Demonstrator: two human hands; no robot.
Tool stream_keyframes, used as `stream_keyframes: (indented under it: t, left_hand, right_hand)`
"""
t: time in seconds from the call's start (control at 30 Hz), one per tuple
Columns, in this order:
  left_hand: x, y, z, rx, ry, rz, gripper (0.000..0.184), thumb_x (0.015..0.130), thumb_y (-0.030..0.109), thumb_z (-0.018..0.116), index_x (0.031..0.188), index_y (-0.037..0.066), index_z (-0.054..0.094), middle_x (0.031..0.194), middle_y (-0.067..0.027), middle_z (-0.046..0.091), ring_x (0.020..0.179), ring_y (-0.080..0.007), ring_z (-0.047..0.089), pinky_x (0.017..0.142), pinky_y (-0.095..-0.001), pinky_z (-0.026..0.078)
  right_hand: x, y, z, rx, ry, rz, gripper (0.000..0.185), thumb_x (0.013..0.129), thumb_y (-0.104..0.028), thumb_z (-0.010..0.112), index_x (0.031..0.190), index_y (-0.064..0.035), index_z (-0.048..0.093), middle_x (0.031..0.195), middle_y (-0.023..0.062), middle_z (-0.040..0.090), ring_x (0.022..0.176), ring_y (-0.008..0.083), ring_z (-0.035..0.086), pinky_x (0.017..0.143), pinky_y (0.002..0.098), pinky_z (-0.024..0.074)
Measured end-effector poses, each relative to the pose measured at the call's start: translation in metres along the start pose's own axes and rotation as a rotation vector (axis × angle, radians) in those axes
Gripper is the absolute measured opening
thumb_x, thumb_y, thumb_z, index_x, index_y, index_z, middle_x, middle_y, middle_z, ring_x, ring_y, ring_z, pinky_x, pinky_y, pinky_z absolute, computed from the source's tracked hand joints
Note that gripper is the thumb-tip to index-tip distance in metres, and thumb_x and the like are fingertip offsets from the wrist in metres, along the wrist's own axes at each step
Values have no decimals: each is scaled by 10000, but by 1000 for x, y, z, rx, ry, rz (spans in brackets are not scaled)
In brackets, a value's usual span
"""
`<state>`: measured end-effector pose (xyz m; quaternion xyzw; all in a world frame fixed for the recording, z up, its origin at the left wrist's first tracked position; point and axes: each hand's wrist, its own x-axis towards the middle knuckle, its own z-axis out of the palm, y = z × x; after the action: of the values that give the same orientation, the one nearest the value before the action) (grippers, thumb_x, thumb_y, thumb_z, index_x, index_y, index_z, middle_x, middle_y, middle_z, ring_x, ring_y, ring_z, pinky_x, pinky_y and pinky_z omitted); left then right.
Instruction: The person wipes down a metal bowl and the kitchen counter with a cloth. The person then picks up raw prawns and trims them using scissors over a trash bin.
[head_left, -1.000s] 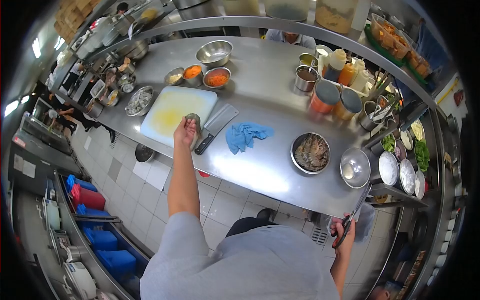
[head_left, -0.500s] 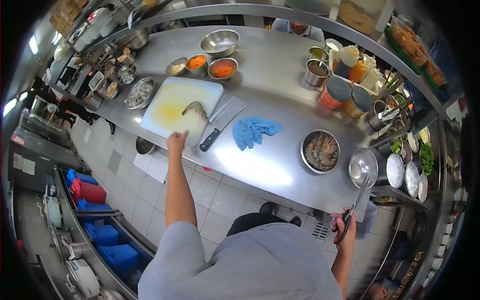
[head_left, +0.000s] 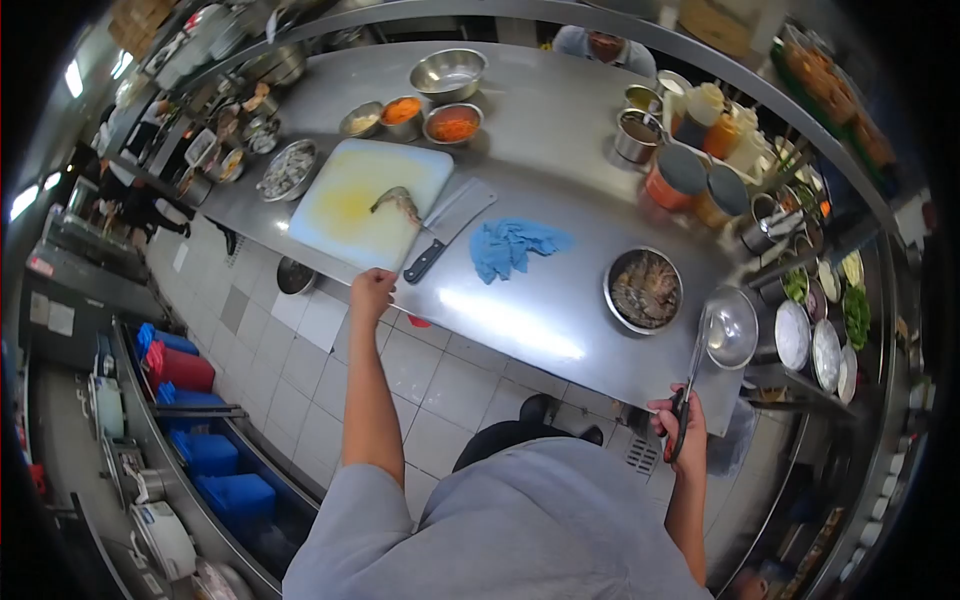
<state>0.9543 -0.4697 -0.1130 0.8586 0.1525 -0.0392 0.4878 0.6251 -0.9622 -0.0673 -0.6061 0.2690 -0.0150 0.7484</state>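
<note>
My right hand (head_left: pixel 684 430) grips a pair of scissors (head_left: pixel 697 350) by the dark handles, its blades pointing up past the table's front edge. Just below the white cutting board's near corner, my left hand (head_left: pixel 372 292) is at the table edge with its fingers curled; whether anything is in them cannot be made out. One raw prawn (head_left: pixel 398 203) lies on the yellow-stained cutting board (head_left: pixel 325 235). Beside the board rests a cleaver (head_left: pixel 462 207) with a black handle. More whole prawns (head_left: pixel 645 290) fill a steel bowl (head_left: pixel 609 300) on the right.
A crumpled blue cloth (head_left: pixel 510 247) lies mid-table. An empty steel bowl (head_left: pixel 732 330) stands at the right end. Bowls of shredded carrot (head_left: pixel 454 128) and pale peeled pieces (head_left: pixel 287 170) sit behind and left. Sauce bottles (head_left: pixel 705 102) line the back right. A person (head_left: pixel 600 48) is opposite.
My left hand has drawn slightly away from the board, its thumb no longer sticking out. The scissors have turned more upright in my right hand. The view has shifted a little.
</note>
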Motion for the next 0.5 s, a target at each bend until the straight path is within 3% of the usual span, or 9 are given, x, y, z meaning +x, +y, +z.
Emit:
stream_keyframes:
  t: [0.17,0.23,0.3,0.37,0.5]
  left_hand:
    - [-58,106,0,10,-240,187,136,878,139,709,886,4,714,684,-39,642,561,-106,587,513,-256,457]
    - [-90,151,25,148,-457,287,131,868,139,726,888,10,725,700,-26,640,619,-89,593,544,-249,459]
    - [-113,173,75,261,-609,366,126,836,125,745,896,15,734,718,-45,664,649,-122,618,561,-276,472]
    - [-153,190,139,256,-901,809,116,817,125,745,883,31,736,753,-84,685,684,-212,640,608,-329,494]
    - [-282,221,275,565,-1442,1116,141,822,201,712,852,67,746,873,-135,704,805,-318,667,741,-420,522]
  right_hand:
    - [-14,6,-31,73,30,-6,497,900,-61,687,1335,-65,446,1015,112,696,766,109,608,675,236,480]
    - [-20,7,-46,47,120,4,524,890,-79,715,1342,-65,451,1033,113,702,778,106,609,688,240,485]
    - [-27,4,-67,6,114,-25,561,874,-102,746,1354,-67,457,1051,111,705,809,107,617,707,241,489]
    - [-39,-4,-88,43,147,-50,605,858,-137,778,1368,-68,460,1057,109,708,838,111,623,722,246,493]
    - [-71,8,-154,109,309,-178,598,856,-134,779,1362,-63,468,1048,114,714,840,115,624,717,252,487]
